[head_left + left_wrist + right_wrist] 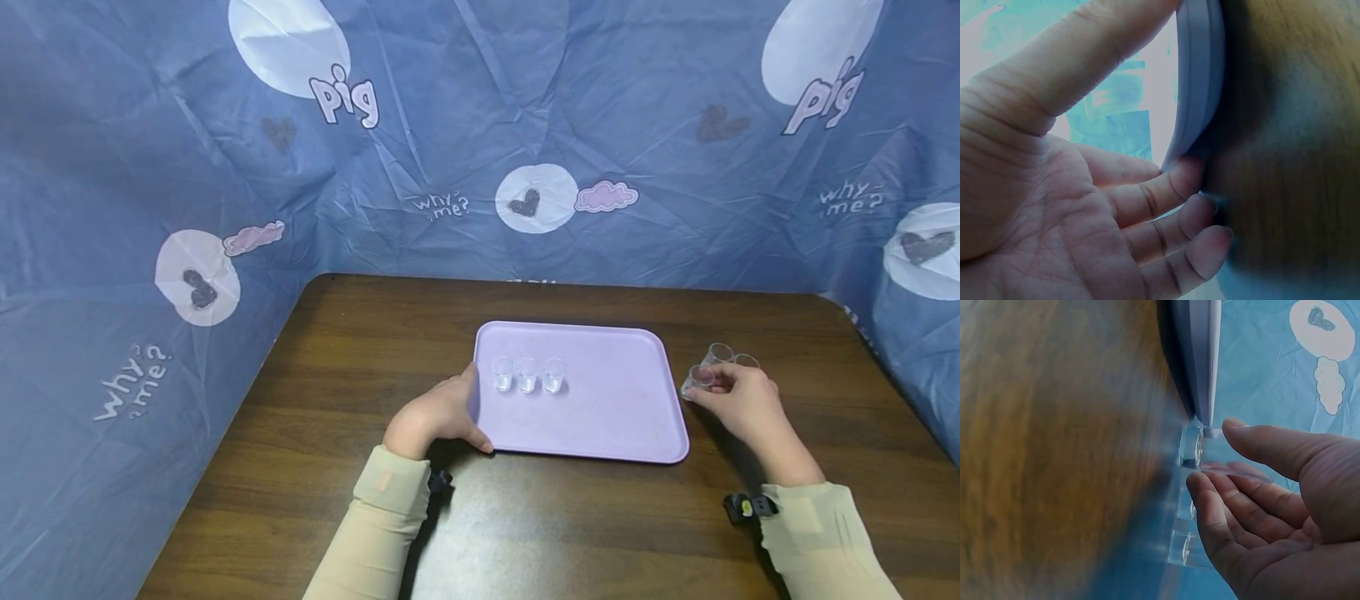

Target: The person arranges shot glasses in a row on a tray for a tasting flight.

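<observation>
On the table (315,433), just right of the tray (615,417), stand three little clear cups. The right hand (738,400) is at the nearest cup (697,379) — its thumb and fingers (1210,506) curl round it and pinch it. This cup stands upright, right beside the tray's right edge, with the tray to the left of the hand. The two other cups (731,357) sit just behind it, close together.

The left hand (438,417) grips the tray's left edge, thumb on top and fingers (1172,181) tucked under the rim — it holds the tray. It is well apart from the loose cups, so the right hand is much nearer to them.

On the tray three more cups (527,375) stand in a row near the left side. The rest of the tray is bare.
</observation>
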### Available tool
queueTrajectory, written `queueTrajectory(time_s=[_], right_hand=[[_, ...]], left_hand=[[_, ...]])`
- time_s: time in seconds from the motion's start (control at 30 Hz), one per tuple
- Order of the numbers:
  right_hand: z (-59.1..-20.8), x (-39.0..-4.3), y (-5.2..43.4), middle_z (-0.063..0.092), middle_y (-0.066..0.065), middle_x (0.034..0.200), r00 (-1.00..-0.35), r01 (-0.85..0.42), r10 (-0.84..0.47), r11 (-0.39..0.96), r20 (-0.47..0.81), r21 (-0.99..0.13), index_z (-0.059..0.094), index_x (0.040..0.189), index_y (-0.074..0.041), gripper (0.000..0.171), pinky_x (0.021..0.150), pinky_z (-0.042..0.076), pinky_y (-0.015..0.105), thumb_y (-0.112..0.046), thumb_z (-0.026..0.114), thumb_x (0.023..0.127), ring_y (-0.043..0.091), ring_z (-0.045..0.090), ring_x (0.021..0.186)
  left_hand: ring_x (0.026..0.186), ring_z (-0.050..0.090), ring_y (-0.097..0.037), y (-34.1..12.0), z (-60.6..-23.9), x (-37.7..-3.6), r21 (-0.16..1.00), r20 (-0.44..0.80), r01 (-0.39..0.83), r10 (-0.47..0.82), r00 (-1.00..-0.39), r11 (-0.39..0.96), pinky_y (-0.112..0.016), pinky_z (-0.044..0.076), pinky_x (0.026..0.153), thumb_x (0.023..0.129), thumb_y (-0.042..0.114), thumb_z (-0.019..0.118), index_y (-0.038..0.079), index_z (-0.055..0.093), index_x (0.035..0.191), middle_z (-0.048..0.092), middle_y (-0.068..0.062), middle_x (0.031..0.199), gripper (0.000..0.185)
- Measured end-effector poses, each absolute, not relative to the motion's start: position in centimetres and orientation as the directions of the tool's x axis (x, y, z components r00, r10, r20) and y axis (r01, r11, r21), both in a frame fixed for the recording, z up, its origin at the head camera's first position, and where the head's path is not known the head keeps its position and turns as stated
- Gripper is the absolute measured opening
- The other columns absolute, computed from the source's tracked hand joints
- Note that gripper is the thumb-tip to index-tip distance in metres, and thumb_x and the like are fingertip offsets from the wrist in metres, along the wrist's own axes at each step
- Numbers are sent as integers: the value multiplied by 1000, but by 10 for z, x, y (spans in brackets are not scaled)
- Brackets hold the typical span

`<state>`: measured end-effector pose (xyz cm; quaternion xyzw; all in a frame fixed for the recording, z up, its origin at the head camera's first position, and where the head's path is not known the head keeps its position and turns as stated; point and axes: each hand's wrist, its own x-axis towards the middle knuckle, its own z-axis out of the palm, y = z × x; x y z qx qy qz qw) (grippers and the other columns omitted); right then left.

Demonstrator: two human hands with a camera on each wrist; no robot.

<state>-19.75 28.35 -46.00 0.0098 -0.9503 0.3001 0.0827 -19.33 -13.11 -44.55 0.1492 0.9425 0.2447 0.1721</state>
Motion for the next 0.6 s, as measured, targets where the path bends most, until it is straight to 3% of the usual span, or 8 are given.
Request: queueTrajectory(time_s=[0.6], right_hand=[[-442,-194,273,64,12,81,-981,-64,54,820,188,-569,64,100,1,46,54,47,32,-34,76,72,24,59,71]], left_hand=[[123,35,-29,-130,-447,-194,523,-240,203,371,-897,828,-35,28,100,46,38,89,-4,6,143,34,-25,136,134]])
